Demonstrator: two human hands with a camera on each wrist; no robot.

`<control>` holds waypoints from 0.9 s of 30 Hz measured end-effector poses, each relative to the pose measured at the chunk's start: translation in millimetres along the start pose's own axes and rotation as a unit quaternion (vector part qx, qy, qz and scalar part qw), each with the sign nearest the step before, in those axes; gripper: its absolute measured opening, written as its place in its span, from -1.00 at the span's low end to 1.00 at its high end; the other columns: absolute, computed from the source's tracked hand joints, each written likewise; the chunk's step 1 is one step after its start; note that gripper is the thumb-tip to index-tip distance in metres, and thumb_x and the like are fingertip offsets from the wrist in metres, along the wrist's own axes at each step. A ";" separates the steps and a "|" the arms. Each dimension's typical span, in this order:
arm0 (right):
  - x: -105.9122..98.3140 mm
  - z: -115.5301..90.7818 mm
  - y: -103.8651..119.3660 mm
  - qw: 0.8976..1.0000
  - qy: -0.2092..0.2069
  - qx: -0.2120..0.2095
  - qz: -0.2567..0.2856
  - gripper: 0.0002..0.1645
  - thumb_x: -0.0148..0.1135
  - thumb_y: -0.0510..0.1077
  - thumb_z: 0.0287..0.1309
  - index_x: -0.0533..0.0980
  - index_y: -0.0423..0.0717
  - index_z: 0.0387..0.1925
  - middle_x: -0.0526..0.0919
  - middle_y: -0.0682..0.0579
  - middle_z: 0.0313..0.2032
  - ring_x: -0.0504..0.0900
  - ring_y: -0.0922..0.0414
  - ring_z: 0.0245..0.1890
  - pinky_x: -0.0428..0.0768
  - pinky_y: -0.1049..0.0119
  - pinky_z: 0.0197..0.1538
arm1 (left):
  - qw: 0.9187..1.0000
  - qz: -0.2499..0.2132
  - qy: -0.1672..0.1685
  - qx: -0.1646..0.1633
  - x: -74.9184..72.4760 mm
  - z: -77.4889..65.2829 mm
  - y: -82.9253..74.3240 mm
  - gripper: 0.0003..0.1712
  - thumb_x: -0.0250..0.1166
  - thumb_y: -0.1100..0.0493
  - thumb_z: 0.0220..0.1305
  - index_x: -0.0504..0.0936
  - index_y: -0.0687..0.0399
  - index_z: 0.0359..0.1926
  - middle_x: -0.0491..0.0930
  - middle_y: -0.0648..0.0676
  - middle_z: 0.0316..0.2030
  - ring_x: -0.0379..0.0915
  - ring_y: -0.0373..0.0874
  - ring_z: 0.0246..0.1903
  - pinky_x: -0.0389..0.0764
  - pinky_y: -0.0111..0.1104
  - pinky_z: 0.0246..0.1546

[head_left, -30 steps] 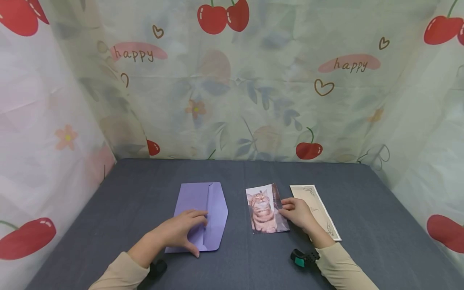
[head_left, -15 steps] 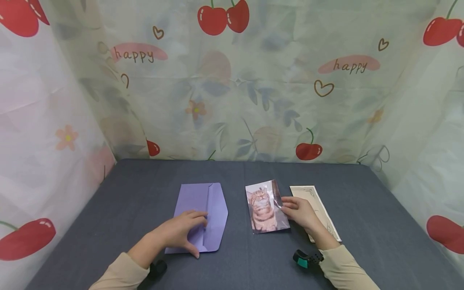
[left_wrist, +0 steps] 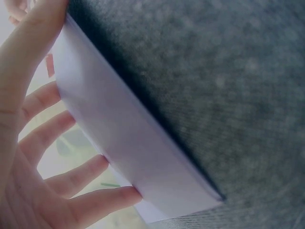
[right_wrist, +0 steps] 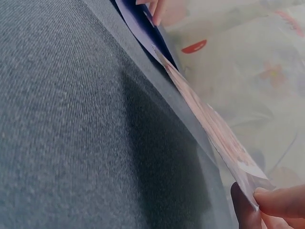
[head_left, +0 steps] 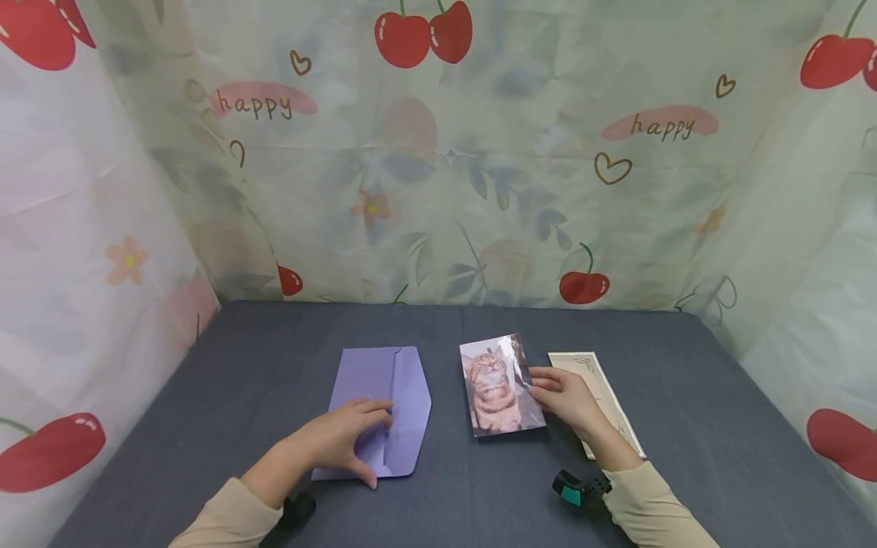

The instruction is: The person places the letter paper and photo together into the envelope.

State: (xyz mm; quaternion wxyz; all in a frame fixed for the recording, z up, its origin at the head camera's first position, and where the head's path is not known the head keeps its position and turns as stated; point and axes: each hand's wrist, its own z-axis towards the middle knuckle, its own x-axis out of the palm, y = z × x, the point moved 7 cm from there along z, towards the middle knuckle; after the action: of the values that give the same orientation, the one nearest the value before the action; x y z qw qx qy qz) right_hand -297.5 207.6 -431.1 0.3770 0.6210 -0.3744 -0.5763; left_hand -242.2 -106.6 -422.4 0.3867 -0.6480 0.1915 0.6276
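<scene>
A purple envelope (head_left: pixel 410 411) lies on the table with its pointed flap unfolded to the right. My left hand (head_left: pixel 346 435) rests on it, thumb at the near edge and fingers spread; the left wrist view has the fingertips touching the envelope (left_wrist: pixel 114 124). My right hand (head_left: pixel 570 399) pinches the right edge of a glossy cat photo (head_left: pixel 493 388) between thumb and fingers. In the right wrist view the photo (right_wrist: pixel 209 119) is raised off the cloth, casting a shadow below. Beside the right hand lies a cream card (head_left: pixel 582 362) with ornamental corners, partly covered by hand and wrist.
Dark grey cloth covers the table (head_left: pixel 288 327). A cherry-print curtain (head_left: pixel 438 183) closes off the back and both sides. A black band with a teal part (head_left: pixel 572 493) hangs at the right wrist.
The right hand has lifted the cat photo off the table, and it has shifted slightly left and away from me. The left hand and the envelope have stayed put.
</scene>
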 end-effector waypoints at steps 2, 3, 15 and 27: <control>1.6 -0.4 1.8 1.000 0.003 -0.004 0.004 -0.53 0.16 -0.31 0.15 0.39 -0.39 0.11 0.59 -0.36 -0.05 0.63 0.14 -0.20 0.66 0.26 -0.20 | 1.000 0.000 -0.001 0.001 0.1 -0.1 -0.1 -0.23 0.51 -0.25 -0.37 0.46 0.00 -0.12 0.44 0.17 0.19 0.36 0.14 0.16 0.41 -0.04 0.14; 2.4 -0.4 2.4 1.000 0.004 -0.006 0.005 -0.52 0.16 -0.31 0.15 0.39 -0.40 0.11 0.59 -0.36 -0.05 0.63 0.14 -0.20 0.66 0.26 -0.20 | 1.000 0.000 -0.001 0.001 0.1 -0.1 -0.1 -0.23 0.51 -0.25 -0.37 0.46 0.00 -0.12 0.44 0.17 0.19 0.36 0.14 0.16 0.41 -0.04 0.14; 11.7 2.2 6.8 1.000 0.008 -0.008 0.004 -0.54 0.16 -0.30 0.15 0.41 -0.34 0.11 0.60 -0.32 -0.05 0.65 0.11 -0.19 0.66 0.21 -0.16 | 1.000 0.004 0.000 0.003 0.3 0.2 -0.5 -0.23 0.50 -0.25 -0.37 0.46 0.00 -0.13 0.44 0.18 0.19 0.36 0.13 0.16 0.40 -0.06 0.15; 23.0 2.4 18.7 0.999 0.022 -0.019 0.011 -0.54 0.17 -0.31 0.15 0.42 -0.36 0.10 0.60 -0.33 -0.06 0.64 0.09 -0.18 0.66 0.19 -0.16 | 1.000 0.002 0.002 0.000 1.3 0.4 0.7 -0.22 0.50 -0.25 -0.38 0.46 0.01 -0.12 0.43 0.18 0.20 0.34 0.14 0.18 0.40 -0.06 0.15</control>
State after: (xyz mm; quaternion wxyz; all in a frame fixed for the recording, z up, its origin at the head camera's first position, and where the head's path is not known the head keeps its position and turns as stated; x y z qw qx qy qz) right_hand -299.2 178.6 -424.4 0.4038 0.6221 -0.3616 -0.5650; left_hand -242.8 -106.4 -423.7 0.3847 -0.6492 0.1934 0.6270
